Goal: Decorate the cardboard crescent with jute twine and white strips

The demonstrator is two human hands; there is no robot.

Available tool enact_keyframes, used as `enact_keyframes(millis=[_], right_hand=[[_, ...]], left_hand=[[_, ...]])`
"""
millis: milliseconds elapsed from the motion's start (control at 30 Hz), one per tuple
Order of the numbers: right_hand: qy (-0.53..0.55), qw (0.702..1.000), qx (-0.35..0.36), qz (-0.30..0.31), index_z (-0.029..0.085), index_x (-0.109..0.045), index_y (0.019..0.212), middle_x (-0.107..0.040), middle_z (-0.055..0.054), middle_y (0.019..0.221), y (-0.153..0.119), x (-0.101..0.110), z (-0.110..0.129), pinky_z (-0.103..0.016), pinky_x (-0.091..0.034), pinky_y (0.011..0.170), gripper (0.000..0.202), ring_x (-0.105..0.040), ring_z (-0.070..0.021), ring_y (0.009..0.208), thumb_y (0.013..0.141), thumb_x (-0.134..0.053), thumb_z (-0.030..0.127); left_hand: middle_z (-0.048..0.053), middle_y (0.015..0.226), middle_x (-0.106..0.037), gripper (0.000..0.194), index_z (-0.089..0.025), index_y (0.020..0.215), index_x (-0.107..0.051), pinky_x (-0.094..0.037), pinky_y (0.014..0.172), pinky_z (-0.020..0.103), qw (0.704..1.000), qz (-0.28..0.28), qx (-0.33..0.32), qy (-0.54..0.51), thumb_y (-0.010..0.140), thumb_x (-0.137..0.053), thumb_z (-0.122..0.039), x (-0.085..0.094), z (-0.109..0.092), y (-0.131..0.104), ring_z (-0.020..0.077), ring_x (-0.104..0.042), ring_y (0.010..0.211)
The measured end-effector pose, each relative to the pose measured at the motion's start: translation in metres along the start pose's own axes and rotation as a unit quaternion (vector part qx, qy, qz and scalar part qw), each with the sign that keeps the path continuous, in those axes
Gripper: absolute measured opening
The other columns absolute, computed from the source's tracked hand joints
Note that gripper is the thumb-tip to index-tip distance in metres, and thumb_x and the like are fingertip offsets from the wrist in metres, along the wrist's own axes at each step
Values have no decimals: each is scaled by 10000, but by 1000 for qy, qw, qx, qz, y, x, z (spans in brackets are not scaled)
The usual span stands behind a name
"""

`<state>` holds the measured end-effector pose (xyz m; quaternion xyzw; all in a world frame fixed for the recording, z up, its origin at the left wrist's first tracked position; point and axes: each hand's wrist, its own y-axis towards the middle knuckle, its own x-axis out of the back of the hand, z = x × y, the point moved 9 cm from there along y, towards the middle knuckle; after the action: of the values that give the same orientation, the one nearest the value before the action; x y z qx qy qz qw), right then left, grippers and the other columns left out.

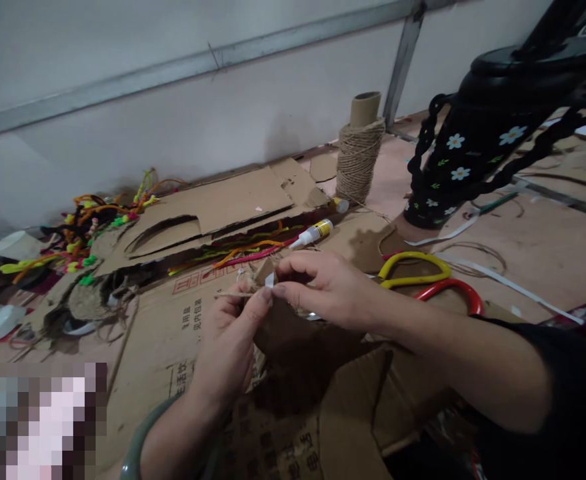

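Observation:
Near the middle of the view, both hands meet at a small cardboard piece (264,272) with a white patch at its edge. My left hand (233,333) is closed, pinching it from below and left. Thumb and fingers of my right hand (330,287) grip it at the white patch. A thin strand of twine (230,295) sticks out to the left by the left fingers. Just behind the hands lies a small white glue bottle (315,233) with a yellow label. Scissors with yellow and red handles (417,267) lie beyond my right forearm, their blades hidden.
Under the hands lies a printed cardboard sheet (160,333). Behind are a cut cardboard piece (243,197), a twine spool (357,157) and a black flowered tumbler (473,147). Colourful pipe cleaners (93,223) heap at the left. A white wall (173,127) closes the back.

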<state>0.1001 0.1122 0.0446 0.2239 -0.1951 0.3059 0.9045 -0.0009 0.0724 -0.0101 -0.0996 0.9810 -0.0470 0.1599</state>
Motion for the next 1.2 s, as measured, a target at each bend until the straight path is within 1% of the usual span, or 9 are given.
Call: enact_keyframes(millis=[167,300,500,633,733,800,933,1067,1200], right_hand=[[-22,1000,8,-7,160,-560,754,-508,38,647,-1,0,1,-205,-319,582,117,-439,-77,603,832,-513,233],[-32,999,24,-24,163,-567,748,-533,29,670,-2,1,6,-203,-334,602,88,-453,-84,628,814,-525,203],[-48,999,6,-10,152,-581,763,-569,7,702,-1,3,5,-212,-344,608,108,-475,-96,648,816,-499,197],[-44,999,4,-8,154,-605,815,-592,2,742,1,5,2,-212,-338,610,128,-492,-99,677,816,-480,182],[-34,999,8,-10,158,-603,816,-575,12,740,0,6,2,-208,-318,588,134,-491,-92,675,816,-471,182],[-28,1000,-2,-12,158,-593,803,-553,22,715,0,7,0,-208,-303,568,126,-478,-86,651,819,-481,215],[-27,999,-25,-21,158,-542,702,-479,39,626,-1,9,-4,-218,-291,565,174,-424,-82,607,820,-497,278],[-26,999,-23,-28,160,-513,652,-447,45,599,-1,10,-3,-225,-275,560,174,-401,-81,595,798,-505,255],[-29,998,-34,-40,159,-506,625,-435,47,579,-2,11,-4,-229,-259,547,192,-394,-79,580,801,-493,234]], left_hand=[[-7,684,-686,97,-203,721,-672,-494,548,177,1000,13,-15,-20,698,-725,-281,-3,-4,0,108,-627,604],[-22,679,-686,77,-204,707,-681,-484,578,151,999,4,-31,-33,692,-734,-258,-3,-5,-2,81,-620,606],[-19,691,-681,95,-212,710,-676,-479,594,163,999,12,-30,-25,705,-722,-295,-3,-1,0,81,-608,612],[6,753,-684,115,-206,768,-698,-492,651,210,999,30,-31,-6,717,-706,-309,-4,-1,2,119,-621,687],[16,778,-682,113,-197,802,-705,-486,702,237,998,43,-25,23,710,-711,-261,-4,0,2,140,-618,731],[12,782,-681,110,-209,818,-709,-478,706,236,998,43,-26,29,719,-704,-256,-4,0,1,136,-606,728],[7,811,-679,148,-233,885,-716,-464,695,233,996,53,-32,60,747,-678,-269,-5,1,-1,132,-588,717],[11,799,-652,168,-216,943,-700,-441,686,228,991,75,-33,105,795,-628,-250,-9,2,-5,129,-563,722],[11,827,-640,150,-211,923,-705,-432,726,227,989,84,-43,118,808,-615,-246,-9,1,-6,128,-548,765]])
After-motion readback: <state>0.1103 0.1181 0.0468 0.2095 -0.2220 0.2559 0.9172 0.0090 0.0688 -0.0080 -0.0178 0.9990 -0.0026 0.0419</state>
